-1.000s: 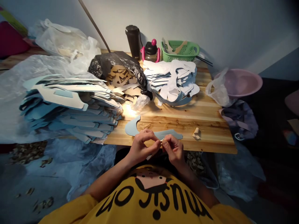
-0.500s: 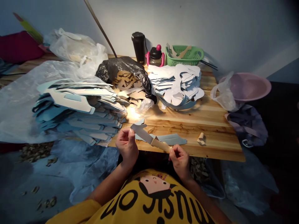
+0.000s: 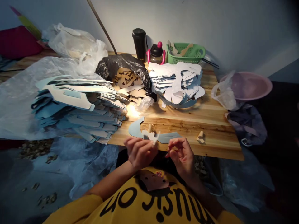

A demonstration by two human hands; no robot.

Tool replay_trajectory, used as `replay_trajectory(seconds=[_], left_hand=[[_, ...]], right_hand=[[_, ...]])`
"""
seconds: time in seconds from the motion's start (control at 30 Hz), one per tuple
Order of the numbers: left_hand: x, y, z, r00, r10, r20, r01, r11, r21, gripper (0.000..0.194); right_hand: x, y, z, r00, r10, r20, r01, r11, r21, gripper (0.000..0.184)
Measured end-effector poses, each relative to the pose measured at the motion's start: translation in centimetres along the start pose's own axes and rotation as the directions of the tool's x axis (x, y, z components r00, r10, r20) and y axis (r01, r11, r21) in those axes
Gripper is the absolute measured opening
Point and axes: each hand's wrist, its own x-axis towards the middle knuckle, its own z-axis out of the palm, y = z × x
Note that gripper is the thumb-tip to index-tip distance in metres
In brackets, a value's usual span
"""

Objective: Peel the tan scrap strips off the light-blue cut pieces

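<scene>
My left hand [image 3: 141,152] is closed, its fingers around a thin pale cut piece [image 3: 150,136] whose ends stick out past the fingertips. Part of that piece is hidden by the hand. Beside it, my right hand [image 3: 182,154] hovers with loosely curled fingers apart and no object visible in them. Just beyond both hands, a curved blue-grey cut piece [image 3: 135,128] lies flat on the wooden table [image 3: 210,121]. A small tan curl [image 3: 151,127] shows above the pale piece. Another tan curl of paper [image 3: 200,137] rests to the right.
Stacked blue-and-white pieces [image 3: 93,115] fill the left side. A black bag [image 3: 123,60] of tan scraps and a white stack [image 3: 177,81] stand behind. Farther back are a black tumbler [image 3: 139,45], a pink-handled bottle [image 3: 156,54] and a green basket [image 3: 187,58]. A pink basin [image 3: 254,85] sits right.
The tan strip stretched between both hands is no longer there. My left hand has turned over and moved right with the pale piece; my right hand has loosened, and a tan curl shows beyond the hands.
</scene>
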Motion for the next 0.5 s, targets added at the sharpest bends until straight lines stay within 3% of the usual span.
replay_trajectory(seconds=[0.07, 0.13, 0.3, 0.43, 0.5], left_hand=[[0.1, 0.2, 0.7, 0.998, 0.041, 0.057, -0.044, 0.998, 0.047, 0.024], [0.5, -0.1, 1.1, 0.99, 0.082, 0.115, -0.093, 0.991, 0.094, 0.025], [1.2, -1.8, 1.4, 0.934, 0.241, 0.264, -0.293, 0.939, 0.179, 0.031], [0.8, -3.3, 1.3, 0.848, 0.323, 0.419, -0.407, 0.905, 0.126, 0.013], [0.6, -3.8, 1.4, 0.838, 0.304, 0.453, -0.401, 0.906, 0.135, 0.007]], right_hand=[[-0.1, -1.4, 0.4, 0.997, 0.033, 0.073, -0.04, 0.994, 0.097, 0.027], [0.1, -1.6, 0.0, 0.996, 0.079, 0.034, -0.082, 0.993, 0.081, 0.025], [0.4, 0.7, -3.6, 0.993, 0.119, -0.02, -0.119, 0.993, -0.009, 0.018], [0.4, 2.5, -6.2, 0.992, 0.09, -0.083, -0.097, 0.991, -0.091, 0.012], [0.7, 3.3, -6.9, 0.994, 0.048, -0.101, -0.063, 0.987, -0.149, 0.007]])
